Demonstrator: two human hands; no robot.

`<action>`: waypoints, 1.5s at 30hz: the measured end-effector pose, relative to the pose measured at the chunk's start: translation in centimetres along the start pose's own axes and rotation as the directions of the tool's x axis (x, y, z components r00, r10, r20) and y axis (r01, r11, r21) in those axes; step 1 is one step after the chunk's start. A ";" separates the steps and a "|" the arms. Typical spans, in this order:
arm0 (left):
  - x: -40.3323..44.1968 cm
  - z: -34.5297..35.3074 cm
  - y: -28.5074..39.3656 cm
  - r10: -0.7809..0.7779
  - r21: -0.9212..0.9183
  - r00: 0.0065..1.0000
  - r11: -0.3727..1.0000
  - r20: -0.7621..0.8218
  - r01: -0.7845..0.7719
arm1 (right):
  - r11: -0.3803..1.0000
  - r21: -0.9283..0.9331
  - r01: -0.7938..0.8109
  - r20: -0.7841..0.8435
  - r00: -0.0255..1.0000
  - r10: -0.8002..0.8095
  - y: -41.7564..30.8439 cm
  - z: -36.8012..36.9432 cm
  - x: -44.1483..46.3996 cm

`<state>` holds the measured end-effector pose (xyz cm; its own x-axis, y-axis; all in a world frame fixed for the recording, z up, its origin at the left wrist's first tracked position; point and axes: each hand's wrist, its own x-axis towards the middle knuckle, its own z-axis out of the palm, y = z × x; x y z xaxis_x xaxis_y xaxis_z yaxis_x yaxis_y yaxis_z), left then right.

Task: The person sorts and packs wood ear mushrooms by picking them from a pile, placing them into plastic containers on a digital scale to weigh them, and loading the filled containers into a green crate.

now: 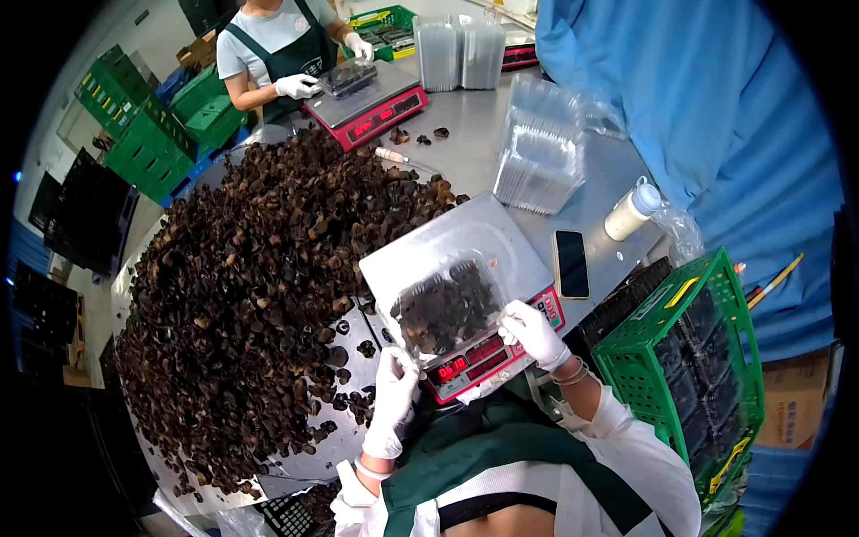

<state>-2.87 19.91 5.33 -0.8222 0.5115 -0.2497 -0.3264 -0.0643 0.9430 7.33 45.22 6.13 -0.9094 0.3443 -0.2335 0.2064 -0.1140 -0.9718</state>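
A clear plastic box filled with dark, curled pieces that look like wood ear mushrooms sits on the steel pan of a red weighing scale. My left hand, in a white glove, has its fingers closed at the box's near left corner. At the near right corner, my gloved right hand pinches the edge of the box. The scale's red digits glow between my hands. Left of the scale spreads a large heap of the same dark mushrooms, some loose pieces lying close to my left hand.
A phone and a bottle lie right of the scale. Beyond are stacked clear boxes. A green crate holding filled boxes stands at right. Across the table, a co-worker's gloved hands handle a box on another scale.
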 end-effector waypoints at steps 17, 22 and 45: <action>-0.2 6.1 4.6 0.107 -0.070 0.981 0.993 0.162 -0.097 | 0.510 -0.611 0.606 0.199 0.741 -0.642 -10.3 -3.6 -9.2; 0.2 10.7 5.9 0.348 0.491 0.833 0.684 0.430 -0.539 | 0.307 -0.947 0.100 -0.224 0.481 -0.848 -16.9 -12.8 -19.7; 0.1 15.8 4.6 0.319 0.509 0.694 0.499 0.645 -0.702 | 0.358 -0.864 -0.354 -0.501 0.670 -0.548 -15.8 -24.4 -21.5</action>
<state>2.85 33.19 13.11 -0.3740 0.8875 0.2691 0.6514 0.0449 0.7574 32.45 62.37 25.76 -0.5411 0.7603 0.3593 0.7077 0.6425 -0.2937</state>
